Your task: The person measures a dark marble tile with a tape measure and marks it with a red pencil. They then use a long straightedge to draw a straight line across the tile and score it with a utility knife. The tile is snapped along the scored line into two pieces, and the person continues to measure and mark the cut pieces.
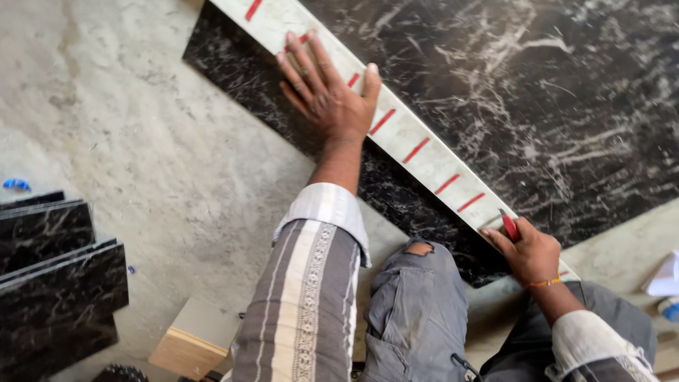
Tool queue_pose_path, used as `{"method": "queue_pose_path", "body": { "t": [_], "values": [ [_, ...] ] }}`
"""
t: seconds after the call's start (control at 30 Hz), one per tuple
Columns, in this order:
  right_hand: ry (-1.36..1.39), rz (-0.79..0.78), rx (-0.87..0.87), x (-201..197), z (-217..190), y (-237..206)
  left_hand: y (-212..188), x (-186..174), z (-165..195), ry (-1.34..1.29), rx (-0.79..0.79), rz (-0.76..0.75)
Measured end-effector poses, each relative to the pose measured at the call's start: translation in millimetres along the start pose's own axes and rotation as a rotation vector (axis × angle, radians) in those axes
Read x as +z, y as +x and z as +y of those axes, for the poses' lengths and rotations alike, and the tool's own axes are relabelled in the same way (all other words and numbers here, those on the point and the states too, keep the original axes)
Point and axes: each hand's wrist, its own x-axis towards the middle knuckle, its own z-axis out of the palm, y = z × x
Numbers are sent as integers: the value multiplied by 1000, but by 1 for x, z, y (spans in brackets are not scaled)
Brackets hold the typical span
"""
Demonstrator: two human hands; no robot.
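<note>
free: grey floor [141,163] left of black slab [566,92] | blocked: stacked dark tiles [49,283], wooden block [194,339]

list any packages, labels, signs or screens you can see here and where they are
No printed labels, signs or screens show.
white folded paper or packet: right edge on the floor, partly cut off, plain white.
small wooden box: bottom left by the striped sleeve, tan sides, pale top, no markings visible.
pale strip: lies across the black marble slab under the left hand, with hand-drawn red dashes; the right hand holds a red marker at it.
</note>
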Motion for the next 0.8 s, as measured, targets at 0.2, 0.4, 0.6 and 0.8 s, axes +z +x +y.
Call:
{"method": "queue_pose_path", "body": {
  "t": [0.2, 0.4, 0.6, 0.8],
  "values": [
    [172, -92, -103, -31, -53, 16, 1, -4, 4, -58, 22, 2],
    [976, -391, -190, -42, -167, 85, 5, -10, 9, -39, -6, -58],
    [1127, -299, 82, -48, -220, 128, 7, -12, 12, -3, 0, -68],
    [1122, -231, 129, -49, -224, 131, 28, -37, 9, -4, 27, -148]
  ]
}}
